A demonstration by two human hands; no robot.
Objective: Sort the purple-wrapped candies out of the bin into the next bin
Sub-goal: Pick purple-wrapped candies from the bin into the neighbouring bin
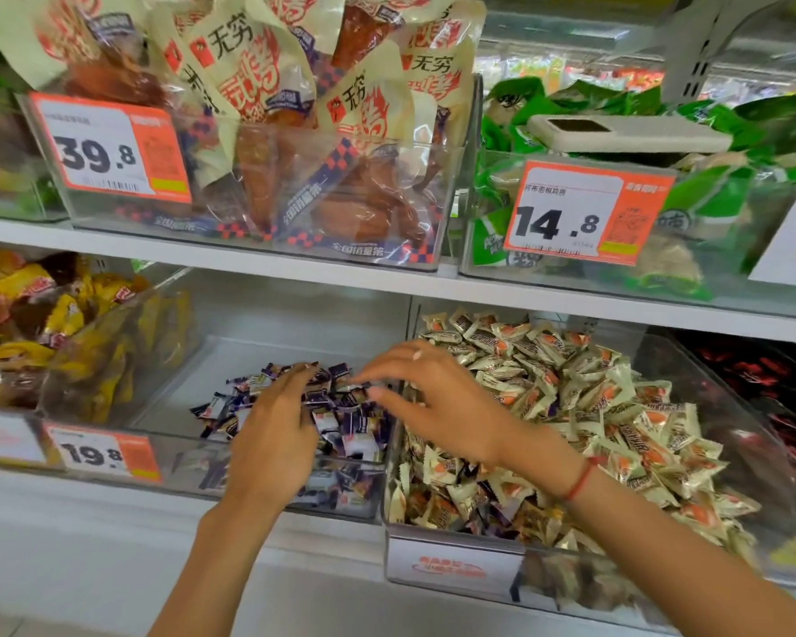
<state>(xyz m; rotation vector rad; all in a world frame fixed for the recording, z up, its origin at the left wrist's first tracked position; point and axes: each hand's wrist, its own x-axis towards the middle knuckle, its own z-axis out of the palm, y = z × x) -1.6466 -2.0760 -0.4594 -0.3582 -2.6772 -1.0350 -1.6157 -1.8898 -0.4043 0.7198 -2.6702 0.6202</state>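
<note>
purple/white candies [341, 420], cream/orange candies [616, 406], orange price tags [589, 213], red wrist string [580, 478].

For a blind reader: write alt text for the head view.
Both hands reach over a clear bin of purple-wrapped candies; the left hand rests on the pile and the right hand hovers beside it. To the right sits a bin of cream-wrapped candies.

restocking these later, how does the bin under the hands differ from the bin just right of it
The purple candy bin holds dark purple-wrapped candies in a thin layer near its right side, with much bare floor; the cream candy bin is heaped with cream and orange-wrapped candies. The purple candy bin carries a 19.8 price tag; the cream candy bin's front label shows no price. Both are clear plastic, side by side on one shelf.
</note>
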